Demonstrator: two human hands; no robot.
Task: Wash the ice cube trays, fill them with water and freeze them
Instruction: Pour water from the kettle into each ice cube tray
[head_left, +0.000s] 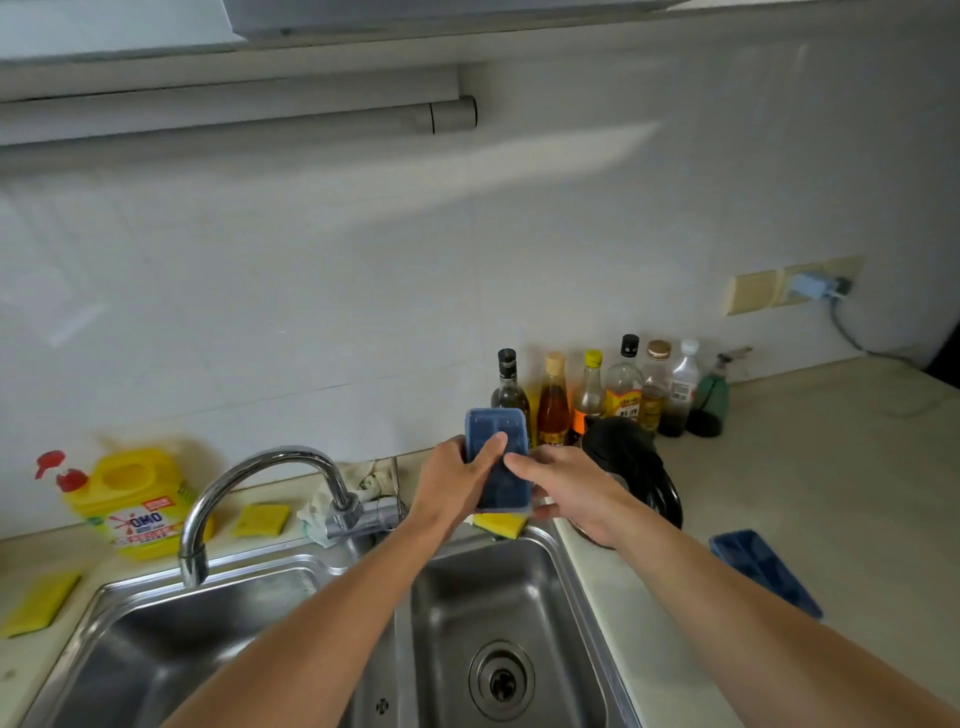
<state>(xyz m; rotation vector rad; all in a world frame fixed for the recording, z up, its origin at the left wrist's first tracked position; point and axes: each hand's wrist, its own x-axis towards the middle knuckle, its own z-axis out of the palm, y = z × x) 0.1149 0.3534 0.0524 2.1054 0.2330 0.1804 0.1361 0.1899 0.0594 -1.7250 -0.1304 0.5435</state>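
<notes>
We hold a blue ice cube tray (496, 457) upright above the right sink basin (519, 623), its square cells facing us. Our left grip (457, 480) clasps its left edge; our right grip (566, 491) pinches its right side. A second blue tray (763, 571) lies on the bench right of our grips, partly hidden by our right arm.
</notes>
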